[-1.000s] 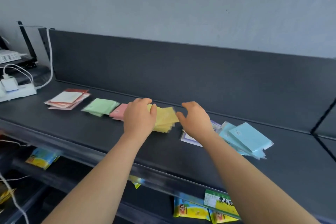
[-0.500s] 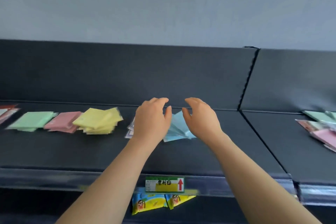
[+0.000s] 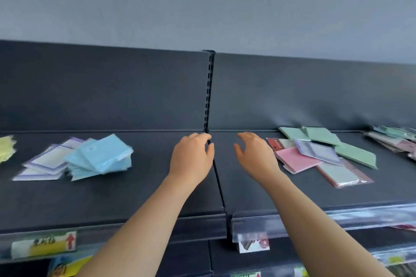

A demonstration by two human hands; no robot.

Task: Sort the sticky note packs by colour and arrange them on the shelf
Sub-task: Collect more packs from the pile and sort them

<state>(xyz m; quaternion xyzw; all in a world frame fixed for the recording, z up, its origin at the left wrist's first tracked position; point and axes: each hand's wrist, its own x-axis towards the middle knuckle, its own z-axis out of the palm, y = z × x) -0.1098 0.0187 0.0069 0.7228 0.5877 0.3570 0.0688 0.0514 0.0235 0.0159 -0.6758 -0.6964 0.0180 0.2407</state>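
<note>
Where everything lies, the shelf: dark, two boards butted at a seam running front to back near the middle.
Back panel: dark, split by a slotted upright above the seam.
Mixed pile: on the right board; green, pink, purple and red-edged sticky note packs overlapping, unsorted.
Far-right pile: more packs at the frame's edge, blurred.
Blue packs: a loose stack on the left board, well apart from the seam.
Purple-white packs: fanned, touching the blue packs' left side.
Left hand: over the seam, fingers loosely curled, holding nothing.
Right hand: on the right board's side, just beside the pink pack, fingers relaxed and spread, holding nothing.
Yellow packs: at the left edge, cut off.
Price label: on the front rail, red arrow, print blurred.
</note>
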